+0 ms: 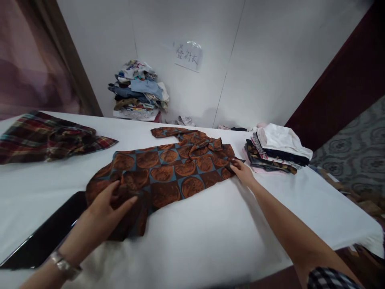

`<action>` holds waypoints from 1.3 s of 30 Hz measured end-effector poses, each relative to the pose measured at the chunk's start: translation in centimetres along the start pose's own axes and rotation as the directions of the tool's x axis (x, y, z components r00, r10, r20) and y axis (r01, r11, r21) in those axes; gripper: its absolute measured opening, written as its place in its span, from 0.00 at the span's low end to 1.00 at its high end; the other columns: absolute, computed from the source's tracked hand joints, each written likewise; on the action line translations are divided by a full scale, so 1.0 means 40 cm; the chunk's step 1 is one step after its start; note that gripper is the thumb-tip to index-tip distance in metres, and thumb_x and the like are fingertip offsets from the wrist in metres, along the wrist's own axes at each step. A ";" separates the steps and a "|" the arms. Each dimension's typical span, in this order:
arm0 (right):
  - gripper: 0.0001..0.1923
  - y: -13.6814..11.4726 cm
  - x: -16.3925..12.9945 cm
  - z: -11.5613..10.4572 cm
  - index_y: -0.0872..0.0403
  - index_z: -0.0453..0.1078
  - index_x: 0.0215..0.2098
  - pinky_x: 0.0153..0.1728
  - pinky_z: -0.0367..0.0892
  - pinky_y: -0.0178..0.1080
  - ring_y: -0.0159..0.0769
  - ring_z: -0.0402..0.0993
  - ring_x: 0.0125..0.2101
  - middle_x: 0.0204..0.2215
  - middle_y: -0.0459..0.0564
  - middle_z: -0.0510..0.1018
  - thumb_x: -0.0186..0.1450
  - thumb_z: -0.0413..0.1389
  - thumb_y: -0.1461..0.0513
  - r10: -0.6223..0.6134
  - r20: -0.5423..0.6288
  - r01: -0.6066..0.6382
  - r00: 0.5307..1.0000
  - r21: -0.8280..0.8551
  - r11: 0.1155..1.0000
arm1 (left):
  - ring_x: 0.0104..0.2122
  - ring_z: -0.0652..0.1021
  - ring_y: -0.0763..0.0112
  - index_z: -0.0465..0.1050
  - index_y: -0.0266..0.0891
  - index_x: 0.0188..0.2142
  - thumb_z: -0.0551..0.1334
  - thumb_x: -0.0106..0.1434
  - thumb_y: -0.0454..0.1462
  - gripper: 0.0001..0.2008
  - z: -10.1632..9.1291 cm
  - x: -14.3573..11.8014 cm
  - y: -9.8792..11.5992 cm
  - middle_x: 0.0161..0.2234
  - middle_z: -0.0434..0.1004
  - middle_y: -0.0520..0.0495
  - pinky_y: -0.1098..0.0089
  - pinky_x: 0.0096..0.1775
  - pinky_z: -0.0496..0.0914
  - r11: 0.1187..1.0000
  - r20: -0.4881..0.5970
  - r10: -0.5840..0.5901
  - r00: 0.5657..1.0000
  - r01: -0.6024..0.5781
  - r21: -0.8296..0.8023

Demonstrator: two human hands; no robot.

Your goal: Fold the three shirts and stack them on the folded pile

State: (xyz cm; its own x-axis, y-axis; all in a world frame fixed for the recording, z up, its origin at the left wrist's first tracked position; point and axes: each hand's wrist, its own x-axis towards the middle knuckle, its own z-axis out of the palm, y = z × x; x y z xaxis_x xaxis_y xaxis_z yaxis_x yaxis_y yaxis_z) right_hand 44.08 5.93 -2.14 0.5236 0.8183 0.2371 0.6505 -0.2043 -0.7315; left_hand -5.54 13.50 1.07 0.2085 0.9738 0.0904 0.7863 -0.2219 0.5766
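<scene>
Left hand (106, 210), nearest you w/ a watch on the wrist, lies on the near-left end of the patterned shirt (168, 172), fingers spread & pressing bunched cloth, not closed round it. Right hand (242, 171) is out at the far-right edge of the same shirt, fingertips pinching the hem/corner. Shirt itself: brown-orange discs on blue checks, spread flat across the middle of the white surface (210, 237), one sleeve kicked up toward the back.

Step in hand, as I read it: you're laying the shirt out & smoothing it, fold not begun. Next move prob. needs the bunched left end pulled flat and the stray sleeve squared before any fold; keep tension even between both hands so the cloth doesn't skew.

Count, near to far:
- 1 dark tablet-like slab (45, 237) at near left, touching your left forearm area.
- 1 patterned shirt, centre.
- 1 plaid garment (45, 138), crumpled, left, well apart from the shirt.
- 1 folded stack (278, 150) on the right, just beside your right hand; several items, exact no. can't tell.
- 1 loose heap of clothes (138, 92) against the wall.
- 1 paper sign (188, 55) on the wall above.
</scene>
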 end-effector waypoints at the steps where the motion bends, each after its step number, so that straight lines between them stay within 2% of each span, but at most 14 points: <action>1: 0.24 0.016 -0.009 0.002 0.52 0.68 0.51 0.45 0.67 0.45 0.43 0.74 0.41 0.42 0.52 0.78 0.57 0.57 0.54 0.012 -0.013 -0.013 1.000 -0.079 0.997 | 0.53 0.71 0.52 0.55 0.36 0.60 0.59 0.55 0.54 0.39 0.012 -0.031 0.017 0.57 0.66 0.35 0.56 0.51 0.67 0.992 -0.030 0.104 0.994 -0.102 0.079; 4: 0.21 0.034 -0.005 0.001 0.53 0.72 0.47 0.45 0.66 0.45 0.45 0.73 0.42 0.41 0.53 0.79 0.53 0.58 0.61 0.035 -0.069 -0.050 0.997 -0.233 0.971 | 0.59 0.64 0.49 0.59 0.37 0.59 0.59 0.55 0.52 0.36 0.054 -0.103 0.050 0.62 0.58 0.35 0.51 0.55 0.61 0.931 -0.007 0.280 0.960 -0.269 0.248; 6: 0.15 0.027 0.007 -0.008 0.55 0.75 0.38 0.40 0.67 0.45 0.45 0.74 0.36 0.33 0.53 0.80 0.52 0.56 0.63 0.043 -0.068 -0.058 0.997 -0.235 0.970 | 0.56 0.67 0.49 0.68 0.38 0.52 0.58 0.57 0.48 0.26 0.068 -0.121 0.057 0.58 0.64 0.36 0.51 0.52 0.63 0.912 0.025 0.282 0.959 -0.277 0.302; 9: 0.09 0.012 0.015 -0.052 0.55 0.75 0.28 0.33 0.67 0.43 0.42 0.73 0.27 0.22 0.49 0.77 0.50 0.55 0.64 0.030 -0.038 -0.037 0.999 -0.196 0.980 | 0.46 0.74 0.55 0.73 0.38 0.36 0.53 0.60 0.39 0.12 0.048 -0.116 0.053 0.43 0.75 0.38 0.57 0.46 0.67 0.916 0.040 0.268 0.963 -0.267 0.301; 11: 0.07 0.014 0.012 -0.103 0.54 0.74 0.24 0.32 0.67 0.44 0.41 0.71 0.25 0.20 0.47 0.76 0.48 0.55 0.63 0.011 -0.020 -0.014 1.000 -0.176 0.984 | 0.38 0.76 0.60 0.72 0.39 0.31 0.51 0.61 0.37 0.11 0.016 -0.111 0.046 0.34 0.76 0.43 0.62 0.41 0.68 0.952 0.063 0.232 0.971 -0.240 0.192; 15: 0.04 0.077 -0.009 -0.221 0.51 0.73 0.21 0.34 0.64 0.49 0.46 0.71 0.26 0.20 0.50 0.76 0.46 0.56 0.64 0.012 -0.046 -0.022 0.999 -0.226 0.974 | 0.30 0.74 0.68 0.70 0.39 0.30 0.53 0.61 0.45 0.14 -0.041 -0.132 0.020 0.26 0.73 0.50 0.68 0.34 0.68 0.958 0.149 0.128 0.980 -0.083 -0.275; 17: 0.04 0.125 -0.031 -0.263 0.49 0.73 0.20 0.35 0.63 0.50 0.50 0.71 0.28 0.22 0.52 0.77 0.45 0.57 0.64 0.060 -0.070 -0.076 0.996 -0.260 0.962 | 0.30 0.75 0.68 0.70 0.38 0.31 0.56 0.58 0.47 0.14 -0.055 -0.155 0.004 0.27 0.73 0.50 0.67 0.34 0.69 0.874 0.213 0.024 0.977 0.083 -0.479; 20: 0.10 0.177 -0.074 -0.283 0.47 0.74 0.22 0.35 0.63 0.50 0.53 0.73 0.30 0.24 0.55 0.78 0.44 0.55 0.67 0.128 -0.087 -0.148 0.988 -0.297 0.943 | 0.33 0.78 0.66 0.70 0.38 0.37 0.59 0.56 0.46 0.16 -0.062 -0.184 -0.010 0.33 0.78 0.45 0.64 0.37 0.72 0.645 0.316 -0.187 0.930 0.358 -0.675; 22: 0.15 0.181 -0.103 -0.267 0.47 0.75 0.28 0.36 0.64 0.50 0.53 0.74 0.33 0.31 0.57 0.79 0.45 0.53 0.67 0.093 -0.133 -0.131 0.987 -0.309 0.942 | 0.37 0.78 0.64 0.69 0.38 0.39 0.57 0.58 0.45 0.15 -0.062 -0.194 -0.008 0.39 0.78 0.42 0.63 0.41 0.72 0.514 0.323 -0.247 0.914 0.406 -0.756; 25: 0.21 0.149 -0.137 -0.211 0.48 0.74 0.41 0.43 0.65 0.50 0.52 0.73 0.42 0.43 0.57 0.78 0.50 0.50 0.62 -0.094 -0.176 0.032 0.980 -0.326 0.945 | 0.40 0.78 0.63 0.68 0.38 0.37 0.52 0.60 0.44 0.13 -0.059 -0.197 0.012 0.41 0.78 0.40 0.60 0.43 0.73 0.437 0.276 -0.255 0.927 0.365 -0.822; 27: 0.23 0.125 -0.149 -0.168 0.51 0.72 0.47 0.47 0.65 0.50 0.50 0.72 0.46 0.47 0.56 0.76 0.54 0.49 0.57 -0.187 -0.123 0.140 0.975 -0.321 0.937 | 0.38 0.79 0.63 0.67 0.38 0.37 0.50 0.61 0.43 0.13 -0.063 -0.194 0.032 0.38 0.78 0.41 0.60 0.41 0.73 0.463 0.220 -0.258 0.941 0.320 -0.826; 31: 0.23 0.125 -0.155 -0.103 0.55 0.72 0.44 0.49 0.65 0.52 0.49 0.71 0.47 0.44 0.57 0.77 0.55 0.50 0.53 -0.197 -0.014 0.182 0.980 -0.326 0.928 | 0.31 0.77 0.65 0.66 0.40 0.34 0.50 0.61 0.46 0.14 -0.105 -0.185 0.060 0.30 0.76 0.46 0.66 0.33 0.72 0.679 -0.072 -0.282 0.957 0.146 -0.720; 35: 0.20 0.168 -0.160 -0.081 0.55 0.74 0.39 0.53 0.63 0.52 0.48 0.71 0.47 0.43 0.58 0.77 0.57 0.48 0.53 -0.276 -0.006 0.257 0.961 -0.344 0.903 | 0.30 0.74 0.67 0.70 0.41 0.35 0.55 0.59 0.47 0.13 -0.136 -0.176 0.038 0.27 0.74 0.51 0.71 0.31 0.67 0.896 -0.289 -0.239 0.927 0.096 -0.433; 39: 0.19 0.190 -0.168 -0.075 0.54 0.74 0.39 0.53 0.63 0.51 0.46 0.71 0.47 0.43 0.56 0.77 0.59 0.48 0.53 -0.326 -0.023 0.298 0.945 -0.347 0.889 | 0.32 0.77 0.64 0.73 0.41 0.34 0.52 0.60 0.42 0.13 -0.105 -0.175 -0.025 0.29 0.78 0.48 0.70 0.33 0.66 0.989 -0.085 -0.148 0.985 0.150 0.016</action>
State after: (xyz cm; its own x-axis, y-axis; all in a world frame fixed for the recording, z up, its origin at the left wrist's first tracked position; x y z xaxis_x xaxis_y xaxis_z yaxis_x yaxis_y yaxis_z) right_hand 47.18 -2.72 -7.38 0.2958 0.8274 0.4775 0.9255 -0.1244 -0.3578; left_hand -10.23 7.11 3.26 0.0399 0.9966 0.0727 0.8181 -0.0744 0.5703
